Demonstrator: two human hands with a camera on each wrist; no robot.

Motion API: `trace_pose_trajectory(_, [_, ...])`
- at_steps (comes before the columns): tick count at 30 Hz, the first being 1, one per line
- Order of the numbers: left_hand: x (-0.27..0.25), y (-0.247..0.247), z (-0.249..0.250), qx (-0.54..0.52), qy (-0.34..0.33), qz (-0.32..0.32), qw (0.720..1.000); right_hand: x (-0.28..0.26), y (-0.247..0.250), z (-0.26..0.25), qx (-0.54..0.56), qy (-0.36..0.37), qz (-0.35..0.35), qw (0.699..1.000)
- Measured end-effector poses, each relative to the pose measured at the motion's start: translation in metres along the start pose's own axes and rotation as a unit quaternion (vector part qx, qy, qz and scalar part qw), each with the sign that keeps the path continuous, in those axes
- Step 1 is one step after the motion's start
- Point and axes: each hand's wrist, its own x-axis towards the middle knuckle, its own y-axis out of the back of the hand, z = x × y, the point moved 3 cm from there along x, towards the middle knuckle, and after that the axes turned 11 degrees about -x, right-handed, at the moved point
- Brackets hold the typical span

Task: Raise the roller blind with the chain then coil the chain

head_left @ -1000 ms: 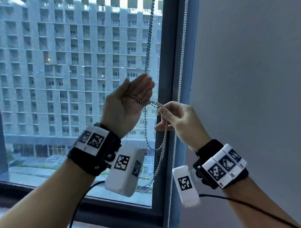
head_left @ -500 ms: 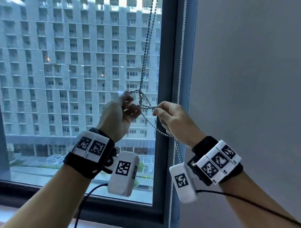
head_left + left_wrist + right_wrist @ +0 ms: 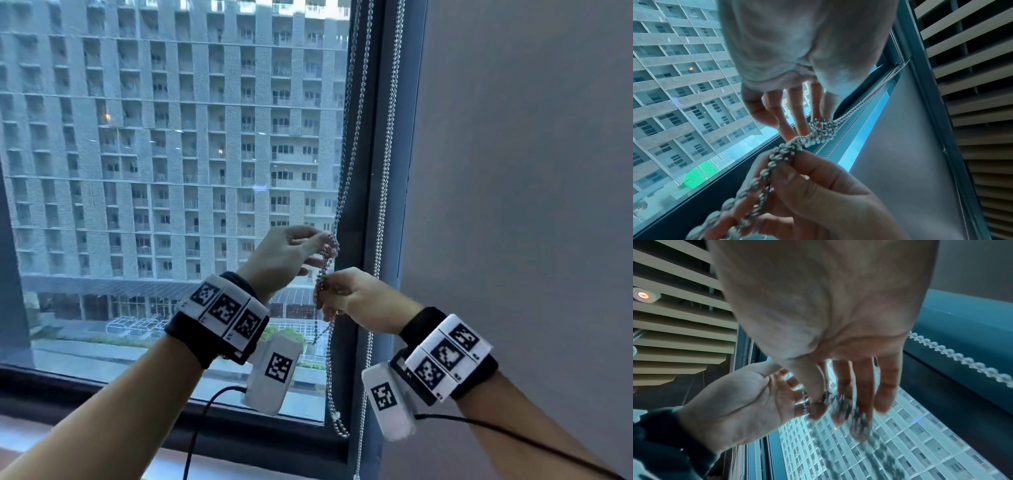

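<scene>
The metal bead chain (image 3: 345,137) hangs down the window's right side. Its lower strands are gathered into a twisted bundle (image 3: 797,146) with a knot-like wrap at the top. My left hand (image 3: 322,250) pinches that wrap between thumb and forefinger, its other fingers spread. Just below, my right hand (image 3: 323,294) pinches the bundle (image 3: 320,281) with curled fingers. Slack loops (image 3: 337,425) dangle beneath the hands. The window's own blind is out of sight above.
A second bead chain (image 3: 385,171) hangs straight along the dark window frame (image 3: 368,205). Grey blind fabric (image 3: 513,171) covers the right side. The sill (image 3: 102,387) runs below. Slatted ceiling (image 3: 972,48) is overhead.
My left hand has moved right and up to the hanging chain. My right hand has dropped below it. The strands once stretched between the hands now form one upright bundle.
</scene>
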Motion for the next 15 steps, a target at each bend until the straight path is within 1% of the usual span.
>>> trace_pose_trajectory(3, [0.000,0.000,-0.004,0.034,-0.011,-0.036,0.999,0.002,-0.003,0.010,-0.040,-0.011,-0.011,0.999])
trace_pose_trajectory(6, [-0.001,0.001,-0.008,0.049,-0.040,-0.038,0.997,0.000,-0.001,0.016,-0.038,-0.019,-0.010,0.999])
trace_pose_trajectory(9, [0.001,0.002,-0.010,0.096,-0.092,-0.040,0.990,0.000,0.002,0.021,-0.046,-0.023,-0.012,0.999])
trace_pose_trajectory(11, [0.001,0.000,-0.012,0.120,-0.110,-0.047,0.985,-0.001,-0.001,0.024,-0.056,-0.021,-0.012,0.998])
trace_pose_trajectory(13, [0.001,-0.002,-0.011,0.137,-0.122,-0.050,0.982,-0.001,0.000,0.023,-0.067,-0.011,-0.010,0.998])
trace_pose_trajectory(15, [0.001,-0.002,-0.011,0.125,-0.116,-0.064,0.983,-0.004,0.005,0.024,-0.062,-0.028,-0.004,0.998])
